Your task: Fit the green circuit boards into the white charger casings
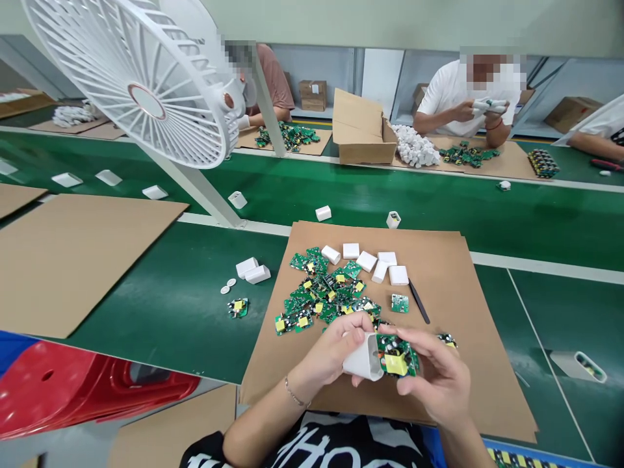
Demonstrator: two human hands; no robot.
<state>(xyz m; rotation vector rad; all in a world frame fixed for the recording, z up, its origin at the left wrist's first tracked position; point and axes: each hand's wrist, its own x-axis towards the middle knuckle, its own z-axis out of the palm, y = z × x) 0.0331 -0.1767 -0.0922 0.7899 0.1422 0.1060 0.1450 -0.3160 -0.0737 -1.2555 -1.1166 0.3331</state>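
Observation:
My left hand is closed around a white plastic charger shell, its open end turned to the right. My right hand pinches a green circuit board with a yellow part right at the shell's mouth. Both hands hover over the near edge of a brown cardboard sheet. Just beyond them lies a heap of several green circuit boards and a row of white shells. A thin black tool lies right of the heap.
A white fan on a slanted pole stands at left. Loose white shells and one board lie on the green belt. Two people work across the belt by an open cardboard box. Red plastic sits at lower left.

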